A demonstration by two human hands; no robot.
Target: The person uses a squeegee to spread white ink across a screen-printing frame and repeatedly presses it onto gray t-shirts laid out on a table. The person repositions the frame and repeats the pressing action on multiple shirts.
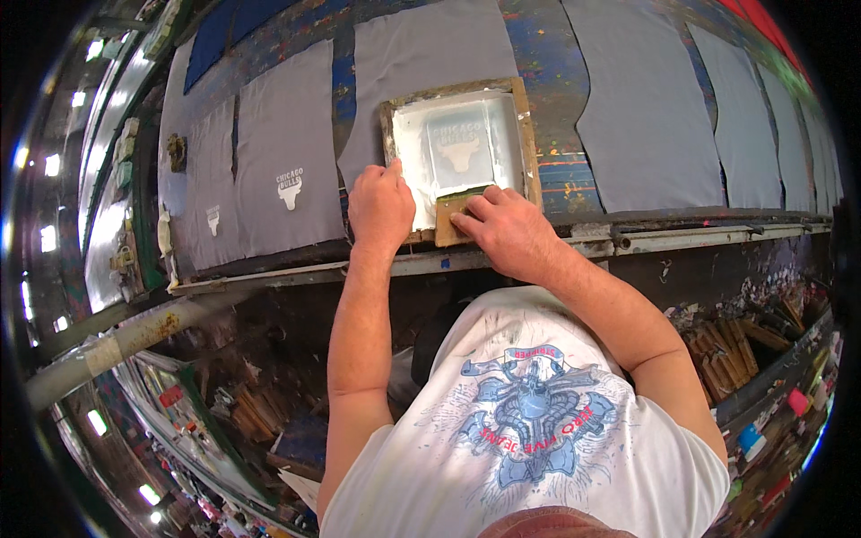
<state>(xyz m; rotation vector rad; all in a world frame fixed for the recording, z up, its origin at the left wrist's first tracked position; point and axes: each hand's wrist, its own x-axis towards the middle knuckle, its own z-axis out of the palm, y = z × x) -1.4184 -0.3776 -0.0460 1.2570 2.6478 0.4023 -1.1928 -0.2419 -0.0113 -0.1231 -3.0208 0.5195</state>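
A wooden-framed printing screen lies on a grey fabric piece on the long table. Its mesh shows a pale bull-head design, with white ink around the inner edges. My left hand is closed on the frame's left side near the front corner. In my right hand is a squeegee with a wooden handle, gripped at the front end of the screen. Its blade rests at the mesh's near edge, beneath the design. The fabric directly under the frame is hidden.
Left of the screen, grey fabric pieces carry white bull-head prints. More grey pieces lie to the right, without visible prints. A metal rail runs along the table's front edge. Wooden frames or boards are stacked below at the right.
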